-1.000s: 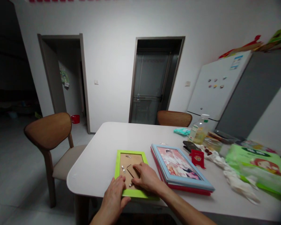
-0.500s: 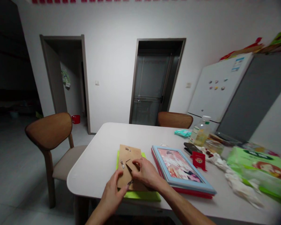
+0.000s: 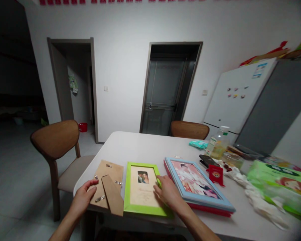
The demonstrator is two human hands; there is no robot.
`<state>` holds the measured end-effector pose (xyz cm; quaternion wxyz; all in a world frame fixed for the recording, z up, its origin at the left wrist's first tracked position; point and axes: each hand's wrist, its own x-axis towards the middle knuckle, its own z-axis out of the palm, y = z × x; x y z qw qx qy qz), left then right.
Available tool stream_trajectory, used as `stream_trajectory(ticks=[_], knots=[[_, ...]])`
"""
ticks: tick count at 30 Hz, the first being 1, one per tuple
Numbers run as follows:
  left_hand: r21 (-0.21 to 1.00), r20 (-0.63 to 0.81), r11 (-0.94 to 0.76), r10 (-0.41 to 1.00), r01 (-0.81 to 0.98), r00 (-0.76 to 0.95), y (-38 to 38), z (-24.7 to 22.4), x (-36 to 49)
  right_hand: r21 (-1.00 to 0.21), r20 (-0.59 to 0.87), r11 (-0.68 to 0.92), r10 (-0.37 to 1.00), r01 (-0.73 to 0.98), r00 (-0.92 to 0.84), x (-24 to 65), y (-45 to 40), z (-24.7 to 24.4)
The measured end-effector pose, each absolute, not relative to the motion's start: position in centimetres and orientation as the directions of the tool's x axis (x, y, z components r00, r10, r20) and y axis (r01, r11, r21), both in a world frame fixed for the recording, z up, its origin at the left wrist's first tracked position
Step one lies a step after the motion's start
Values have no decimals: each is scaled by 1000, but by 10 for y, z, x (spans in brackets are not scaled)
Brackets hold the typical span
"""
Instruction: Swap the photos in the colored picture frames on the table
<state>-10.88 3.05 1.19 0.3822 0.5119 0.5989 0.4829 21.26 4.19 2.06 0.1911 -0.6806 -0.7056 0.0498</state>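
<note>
A brown frame backing board [image 3: 100, 170] with metal clips and a fold-out stand [image 3: 112, 194] lies at the table's left front, clip side up. My left hand [image 3: 83, 195] holds its left edge, thumb and forefinger against the board; the other fingers are hidden. Right of the board a green picture frame [image 3: 126, 197] lies face up, a small photo of two people [image 3: 143, 177] on a cream sheet inside. My right hand [image 3: 168, 192] rests over its right rim, fingers spread, with green showing between them.
A blue picture frame [image 3: 175, 180] lies on a red one [image 3: 210, 210] to the right. Beyond are a red booklet [image 3: 216, 174], a black object [image 3: 206, 160], a bottle [image 3: 217, 144], crumpled tissue [image 3: 261, 206] and a green tissue pack [image 3: 278, 179]. A chair [image 3: 55, 139] stands left.
The backing board has moved left off the green frame, uncovering its front. My left hand has gone left with it. My right hand has left the stand and shifted to the frame's right rim.
</note>
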Motion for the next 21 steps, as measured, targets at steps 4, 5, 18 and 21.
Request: stream_trajectory(ticks=[4, 5, 18, 21], knots=[[888, 171, -54, 961, 456, -219, 39, 5, -114, -273, 158, -6, 986, 962, 51, 217, 42, 9], [873, 190, -60, 956, 485, -225, 41, 3, -113, -274, 153, -20, 986, 961, 64, 216, 43, 9], [656, 376, -369, 916, 659, 140, 4, 8, -21, -947, -129, -173, 977, 270, 170, 214, 42, 31], [672, 350, -444, 896, 593, 273, -9, 19, 15, -989, -146, -145, 988, -19, 46, 206, 33, 46]])
